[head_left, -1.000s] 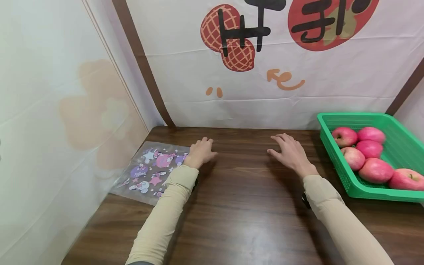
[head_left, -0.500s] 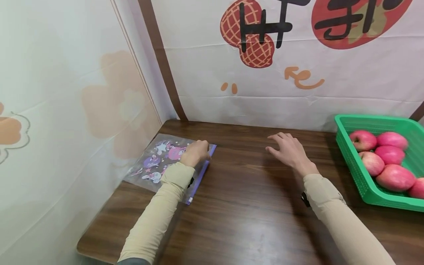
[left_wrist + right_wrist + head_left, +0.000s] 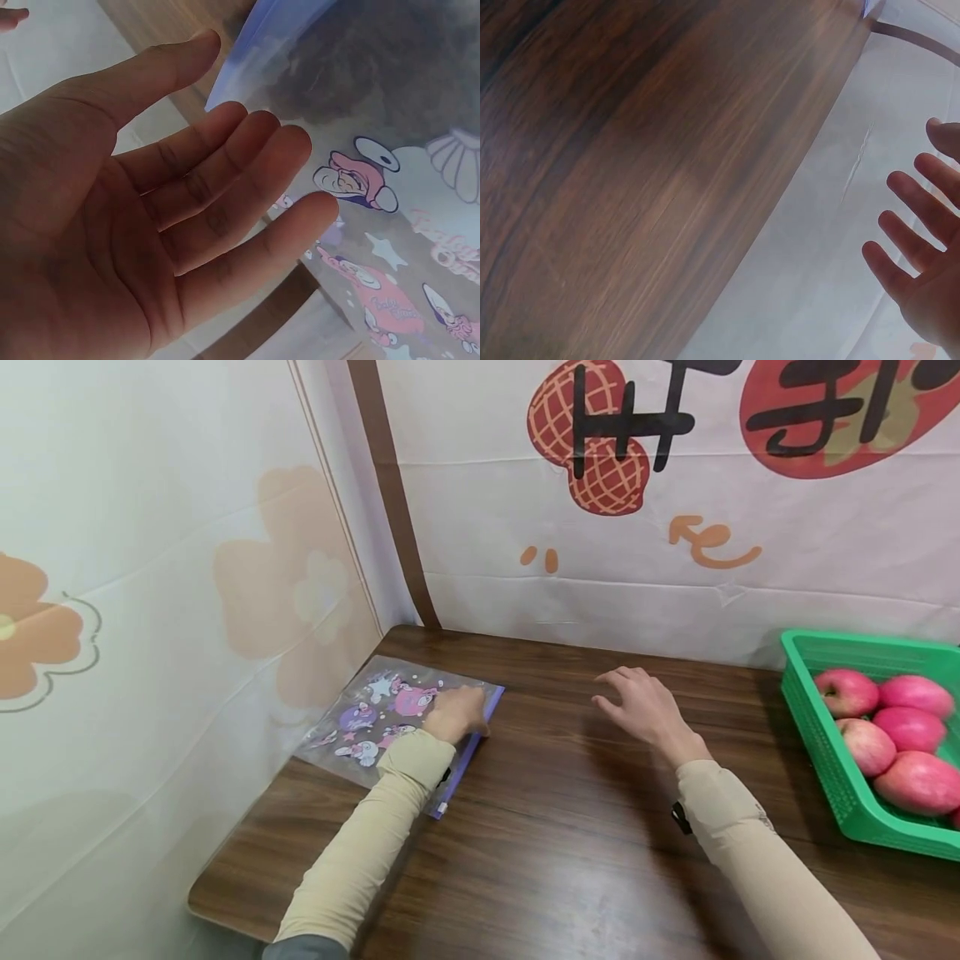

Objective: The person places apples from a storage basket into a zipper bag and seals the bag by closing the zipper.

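Note:
A clear zip bag (image 3: 360,752) printed with pink and purple cartoon figures lies flat on the left of the table, its purple zip edge facing right. My left hand (image 3: 456,713) is over the bag's right part, close to the zip edge. In the left wrist view its fingers (image 3: 225,210) are loosely bent and hold nothing, with the bag beyond the fingertips. Over the bare wood to the right, my right hand (image 3: 645,710) hovers with spread, relaxed fingers and nothing in it.
A green plastic basket (image 3: 821,768) with several red apples (image 3: 918,781) stands on the right of the brown wooden table (image 3: 555,827). Printed white cloth walls (image 3: 480,602) close off the back and left sides.
The view has turned left, so the basket sits farther right. My left hand has drawn back over the bag, whose purple zip edge now shows. My right hand stays raised.

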Demonstrator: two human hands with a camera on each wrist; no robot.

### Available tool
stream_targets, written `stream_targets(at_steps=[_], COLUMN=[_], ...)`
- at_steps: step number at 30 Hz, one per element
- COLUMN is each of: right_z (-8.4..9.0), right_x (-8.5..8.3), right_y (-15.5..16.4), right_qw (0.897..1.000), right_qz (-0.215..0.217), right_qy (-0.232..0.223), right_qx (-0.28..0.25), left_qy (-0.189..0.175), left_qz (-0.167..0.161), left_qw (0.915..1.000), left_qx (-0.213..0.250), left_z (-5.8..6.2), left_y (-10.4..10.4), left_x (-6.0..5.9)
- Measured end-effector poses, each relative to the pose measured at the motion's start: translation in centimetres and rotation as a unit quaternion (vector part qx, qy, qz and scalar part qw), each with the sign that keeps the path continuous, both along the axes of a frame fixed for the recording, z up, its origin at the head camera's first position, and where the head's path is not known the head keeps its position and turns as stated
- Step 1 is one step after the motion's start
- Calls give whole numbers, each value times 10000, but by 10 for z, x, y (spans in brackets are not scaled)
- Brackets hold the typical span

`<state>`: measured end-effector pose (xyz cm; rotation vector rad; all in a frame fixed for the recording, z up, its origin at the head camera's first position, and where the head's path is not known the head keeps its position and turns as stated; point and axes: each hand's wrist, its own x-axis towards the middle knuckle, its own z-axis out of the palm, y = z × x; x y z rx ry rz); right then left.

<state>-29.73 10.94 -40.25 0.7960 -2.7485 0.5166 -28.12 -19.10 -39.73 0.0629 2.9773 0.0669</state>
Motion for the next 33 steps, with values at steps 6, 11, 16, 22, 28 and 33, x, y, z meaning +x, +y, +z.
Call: stream_targets(at_steps=[6,11,16,22,28,33], right_z=[-1,-3,-5,-6,-6,-4], right_x=[1,2,1,1,4,7], right_y=[-6,-10,-14,-17,-27,-39], right_qw=[9999,9998,9995,9997,9981,9962], right_qz=[78,102,162,183,253,493], right_qy=[74,156,273,177,-430,-478], right_qx=[19,15,-4,-33,-352,-532], left_qy=[-75,-158,-200,-124,363,912], left_qz=[57,51,42,17,-172,-335], left_qw=[9999,9997,9995,9998,9992,9942], left_qx=[-55,-191,-253,-172,64,453], left_z=[-1,-3,-5,-3,10,26], left_y=[1,3,4,3,8,19], left_x=[1,0,-1,-3,-3,0])
